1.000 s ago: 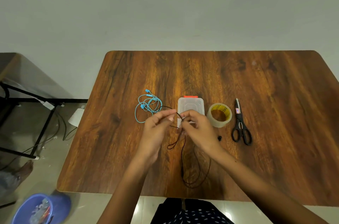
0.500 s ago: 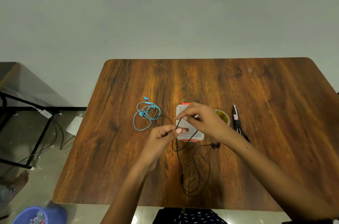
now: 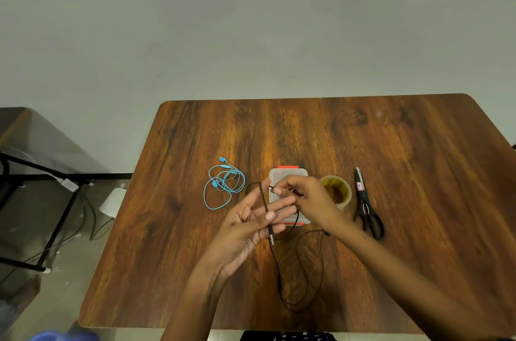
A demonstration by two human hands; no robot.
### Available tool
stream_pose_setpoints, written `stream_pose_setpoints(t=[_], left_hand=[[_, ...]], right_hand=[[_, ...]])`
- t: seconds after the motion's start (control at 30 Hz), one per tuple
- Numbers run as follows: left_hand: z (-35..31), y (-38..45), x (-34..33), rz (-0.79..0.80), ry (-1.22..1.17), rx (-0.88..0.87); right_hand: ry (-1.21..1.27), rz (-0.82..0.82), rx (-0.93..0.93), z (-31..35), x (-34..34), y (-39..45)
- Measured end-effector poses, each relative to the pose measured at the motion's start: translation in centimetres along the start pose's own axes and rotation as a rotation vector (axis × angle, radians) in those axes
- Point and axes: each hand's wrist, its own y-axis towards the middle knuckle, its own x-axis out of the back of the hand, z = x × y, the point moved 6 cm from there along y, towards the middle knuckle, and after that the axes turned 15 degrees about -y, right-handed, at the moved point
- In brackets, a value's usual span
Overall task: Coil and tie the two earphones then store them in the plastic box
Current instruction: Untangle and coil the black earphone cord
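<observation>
Nearest the table point(image 3: 173, 271) edge, a slack loop of the black earphone point(image 3: 303, 279) cable lying on the wood. Just beyond, left hand point(image 3: 248, 226) palm up with fingers spread, black cable draped across them and the plug hanging just below the fingertips. Right hand point(image 3: 310, 201) beside it, thumb and forefinger pinched on the same cable above the plastic box point(image 3: 287, 176). Box lid shut, orange clips at the near and far ends; contents not discernible through the cloudy plastic and largely hidden by the hands. Left of the box, blue earphone point(image 3: 223, 184) in a loose tangle on the wood. Right of the box, tape roll point(image 3: 336, 190), then scissors point(image 3: 365, 206) lying closed.
</observation>
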Motion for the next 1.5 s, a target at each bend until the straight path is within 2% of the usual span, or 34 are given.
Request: stream_pose_setpoints(t=[0.13,0.3,0.5,0.63,0.73,0.83,0.93,1.03,1.23,1.4,1.5], left_hand=[[-0.2,0.0,0.9,-0.033,-0.081,-0.019],[0.6,0.3,2.5,-0.119,-0.068,-0.036],[1.2,0.6,4.3,-0.191,-0.064,-0.069],[1.0,0.9,5.3,-0.216,-0.010,-0.076],[1.4,1.0,6.0,-0.263,0.128,-0.034],[2.0,0.8,6.2,-0.169,0.231,0.109],[2.5,0.3,5.4,0.026,0.285,0.251],[2.4,-0.1,4.6,0.135,0.302,0.306],[2.4,-0.3,2.8,0.310,0.396,0.392],[2.6,-0.9,1.8,0.385,0.352,0.416],[2.5,-1.1,1.4,0.447,0.314,0.424]], right_hand=[[-0.097,0.102,0.012,-0.2,-1.7,-1.5],[-0.183,0.243,0.060,0.5,-4.0,-3.4],[-0.235,0.350,0.019,0.4,-4.7,-4.7],[-0.602,0.234,0.255,1.8,-4.8,-5.0],[-0.686,0.172,0.373,3.0,-4.4,-4.9],[-0.676,0.182,0.391,3.4,-3.4,-4.1],[-0.614,0.301,0.300,2.6,-2.6,-2.7],[-0.484,0.371,0.264,2.3,-1.9,-1.9],[-0.225,0.306,0.266,2.9,0.3,-0.4],[-0.140,0.262,0.263,1.8,1.5,0.6],[-0.073,0.240,0.198,0.1,1.2,0.5]])
